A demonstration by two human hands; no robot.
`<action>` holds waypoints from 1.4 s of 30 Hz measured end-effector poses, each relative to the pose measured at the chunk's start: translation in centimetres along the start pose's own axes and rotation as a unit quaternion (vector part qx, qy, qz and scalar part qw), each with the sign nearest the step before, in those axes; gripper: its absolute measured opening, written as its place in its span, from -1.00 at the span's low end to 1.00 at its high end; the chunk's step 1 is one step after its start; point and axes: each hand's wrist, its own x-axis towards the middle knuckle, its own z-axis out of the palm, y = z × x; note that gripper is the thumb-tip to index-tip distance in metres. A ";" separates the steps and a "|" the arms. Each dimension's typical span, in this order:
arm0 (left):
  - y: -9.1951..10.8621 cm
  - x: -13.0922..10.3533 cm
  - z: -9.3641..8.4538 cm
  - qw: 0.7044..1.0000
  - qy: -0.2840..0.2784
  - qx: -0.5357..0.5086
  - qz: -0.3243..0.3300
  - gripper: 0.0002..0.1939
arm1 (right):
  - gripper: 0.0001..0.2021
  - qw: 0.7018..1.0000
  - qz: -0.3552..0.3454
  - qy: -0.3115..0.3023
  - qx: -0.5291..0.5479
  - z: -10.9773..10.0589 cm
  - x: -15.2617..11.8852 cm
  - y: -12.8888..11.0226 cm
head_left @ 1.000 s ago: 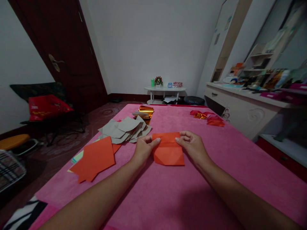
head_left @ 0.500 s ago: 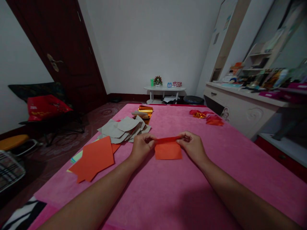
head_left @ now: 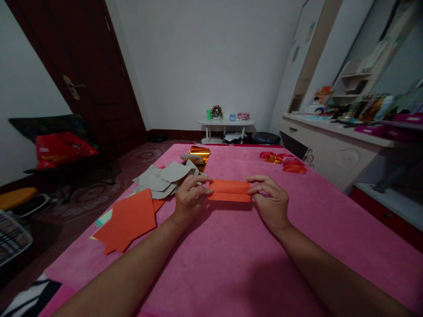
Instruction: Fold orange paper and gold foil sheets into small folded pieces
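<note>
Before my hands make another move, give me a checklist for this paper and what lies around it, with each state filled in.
1. Left hand holds the left end of the folded orange paper: ok.
2. Right hand holds its right end: ok.
3. A line runs lengthwise across the paper between the hands: ok.
4. Layers on the paper's underside lie even: cannot tell, hidden from this view.
5. Loose orange sheets lie apart from the folded paper, to its left: ok.
6. Left hand is free of the gray paper pile: cannot tell, they overlap in view.
</note>
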 end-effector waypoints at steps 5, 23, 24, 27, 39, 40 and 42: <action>-0.2 0.1 0.2 0.990 0.016 -0.094 -0.102 -0.83 | -0.86 0.999 0.015 0.008 -0.037 0.1 0.1 -0.7; -0.7 0.8 0.9 0.918 0.004 -0.221 -0.328 -0.79 | -0.81 0.990 0.129 -0.049 -0.008 0.7 -0.1 -1.8; -0.9 0.8 0.9 0.906 -0.004 -0.232 -0.353 -0.77 | -0.80 0.985 0.157 -0.064 0.010 0.8 -0.1 -1.7; -1.6 0.4 1.0 0.875 -0.026 -0.251 -0.413 -0.71 | -0.79 0.966 0.219 -0.112 0.079 0.9 -0.3 -0.7; -3.1 0.7 0.7 0.829 -0.101 -0.268 -0.481 -0.77 | -0.64 0.987 0.005 -0.147 -0.070 -1.1 0.3 -0.4; -3.1 0.7 0.7 0.826 -0.109 -0.267 -0.483 -0.78 | -0.66 0.987 0.003 -0.147 -0.065 -1.3 0.3 -0.5; -3.2 0.8 0.6 0.821 -0.127 -0.264 -0.490 -0.78 | -0.65 0.988 -0.015 -0.142 -0.066 -1.5 0.4 -0.5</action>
